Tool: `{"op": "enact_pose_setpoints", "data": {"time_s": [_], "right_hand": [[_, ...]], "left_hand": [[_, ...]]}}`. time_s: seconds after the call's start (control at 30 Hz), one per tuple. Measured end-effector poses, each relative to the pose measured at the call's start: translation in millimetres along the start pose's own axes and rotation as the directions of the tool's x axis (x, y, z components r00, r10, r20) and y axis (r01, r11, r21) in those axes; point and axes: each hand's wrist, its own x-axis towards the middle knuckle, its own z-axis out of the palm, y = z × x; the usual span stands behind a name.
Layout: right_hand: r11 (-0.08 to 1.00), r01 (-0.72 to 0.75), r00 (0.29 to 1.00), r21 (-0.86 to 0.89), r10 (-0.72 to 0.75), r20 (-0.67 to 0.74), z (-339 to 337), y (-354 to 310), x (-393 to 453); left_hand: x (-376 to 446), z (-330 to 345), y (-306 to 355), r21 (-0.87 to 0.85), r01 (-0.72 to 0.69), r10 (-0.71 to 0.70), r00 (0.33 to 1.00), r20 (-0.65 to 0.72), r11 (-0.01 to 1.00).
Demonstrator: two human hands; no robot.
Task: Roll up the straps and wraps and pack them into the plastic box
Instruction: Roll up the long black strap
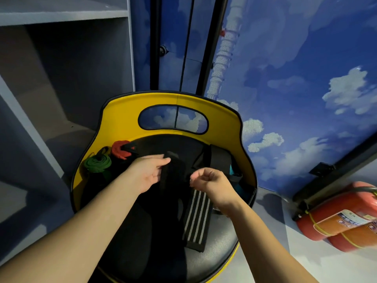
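Black wrap (pixel 173 176) over yellow chair (pixel 122 119), left hand (pixel 149 172) gripping it, right hand (pixel 210 180) pinching its edge, rolled green strap (pixel 98 163) beside.

Looks like a gym or playroom storage corner: sky-and-cloud mural wall (pixel 285 68), grey shelving unit (pixel 61 58), yellow-backed chair (pixel 122 119), red fire extinguisher (pixel 336 217) on the floor.

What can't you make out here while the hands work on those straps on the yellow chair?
- Plastic box: nowhere in the head view, so its place is unknown.
- Black wrap: blends into the dark chair seat, and the left hand covers part of it.
- Right hand: fingers curl inward, hiding what they pinch.
- Fire extinguisher: cut off by the right edge; label too small to read.
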Motion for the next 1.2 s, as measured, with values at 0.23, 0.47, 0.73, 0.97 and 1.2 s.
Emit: {"op": "enact_pose_setpoints", "data": {"time_s": [0.23, 0.47, 0.73, 0.97, 1.2], "right_hand": [[0.895, -0.157, 0.979, 0.417, 0.196, -0.053, 0, -10, 13], [0.869, -0.136, 0.97, 0.475, 0.214, -0.115, 15, -9, 28], [0.934, -0.034, 0.992, 0.355, 0.075, -0.103, 15, -17, 16], [0.963, -0.007, 0.995, 0.269, 0.033, -0.093, 16, -16, 4], [0.934, 0.044, 0.978, 0.354, 0.032, -0.207, 11, -22, 10]], "left_hand": [[-16, -2, 1, 0.19, -0.15, 0.126, 0.983, 0.134, 0.97], [-21, -16, -3, 0.371, -0.183, 0.129, 0.978, 0.164, 0.911], [-17, -10, 6, 0.094, -0.098, 0.094, 0.994, 0.055, 0.991], [-11, -4, 5, 0.104, -0.152, 0.157, 0.987, -0.043, 0.983], [-22, 8, 2, 0.293, -0.282, 0.28, 0.959, 0.052, 0.913]]}}
